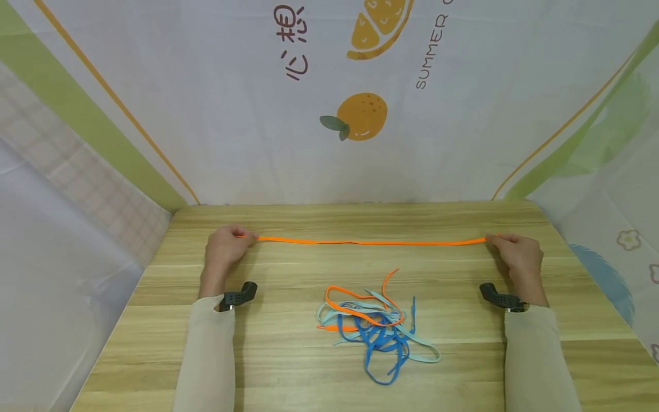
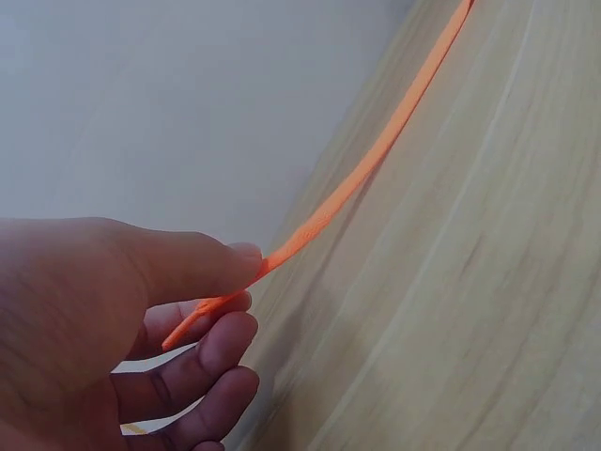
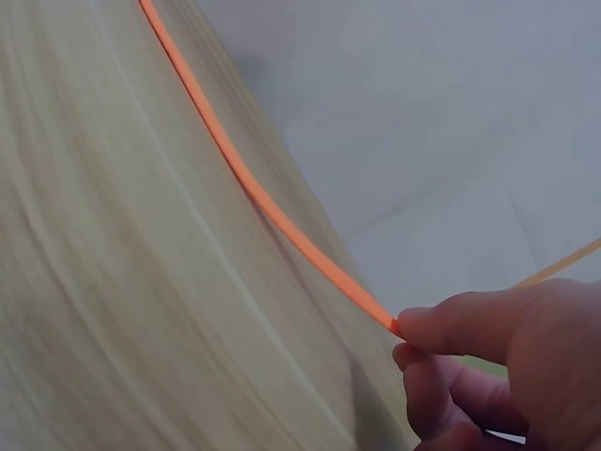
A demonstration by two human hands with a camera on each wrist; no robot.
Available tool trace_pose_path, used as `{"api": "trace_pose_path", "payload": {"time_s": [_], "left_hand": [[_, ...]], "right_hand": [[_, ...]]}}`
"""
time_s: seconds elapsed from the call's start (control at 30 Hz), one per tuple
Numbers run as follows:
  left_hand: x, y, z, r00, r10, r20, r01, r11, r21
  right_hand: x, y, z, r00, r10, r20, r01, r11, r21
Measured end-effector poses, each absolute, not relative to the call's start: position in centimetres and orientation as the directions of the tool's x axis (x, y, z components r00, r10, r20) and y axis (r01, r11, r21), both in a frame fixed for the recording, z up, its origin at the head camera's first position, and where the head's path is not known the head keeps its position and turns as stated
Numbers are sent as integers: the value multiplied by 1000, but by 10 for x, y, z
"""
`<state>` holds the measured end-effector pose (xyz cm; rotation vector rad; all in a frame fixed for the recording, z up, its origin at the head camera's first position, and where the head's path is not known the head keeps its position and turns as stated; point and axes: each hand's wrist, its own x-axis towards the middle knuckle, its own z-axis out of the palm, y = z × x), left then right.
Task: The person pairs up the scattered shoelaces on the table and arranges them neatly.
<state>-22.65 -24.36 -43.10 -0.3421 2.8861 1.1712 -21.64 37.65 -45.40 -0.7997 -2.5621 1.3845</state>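
Note:
An orange shoelace (image 1: 355, 242) runs nearly straight from side to side along the far part of the table. My left hand (image 1: 226, 247) pinches its left end between thumb and fingers; in the left wrist view the narrow tip (image 2: 178, 336) pokes out past the thumb. At the other end my right hand (image 1: 520, 256) pinches the lace, and the right wrist view shows thumb and forefinger meeting on the orange shoelace (image 3: 310, 250). Nearer the front, between the two forearms, lies a loose tangle of an orange lace (image 1: 332, 294), pale green laces (image 1: 424, 359) and blue laces (image 1: 378, 343).
The wooden table (image 1: 288, 377) ends at the back against a white curtain (image 1: 247, 143) printed with oranges and lettering. More cloth hangs at the left and right sides. A black wrist camera (image 1: 242, 294) sits on the left wrist, another black camera (image 1: 496, 296) on the right.

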Motion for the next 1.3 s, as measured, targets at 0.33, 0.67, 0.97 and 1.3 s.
{"api": "trace_pose_path", "payload": {"time_s": [0.33, 0.67, 0.97, 1.3], "left_hand": [[-226, -247, -434, -974, -211, -88, -213, 696, 686], [-226, -248, -432, -966, -245, -88, -238, 694, 680], [-225, -253, -433, -962, -264, -70, -238, 682, 691], [-222, -261, -433, -956, -286, -68, -250, 671, 698]], "right_hand": [[-214, 377, -451, -858, 494, -142, 397, 460, -794], [-214, 381, -450, -848, 504, -161, 407, 427, -807], [-213, 388, -450, -826, 531, -189, 431, 380, -819], [-211, 392, -444, -828, 520, -210, 416, 318, -852]]}}
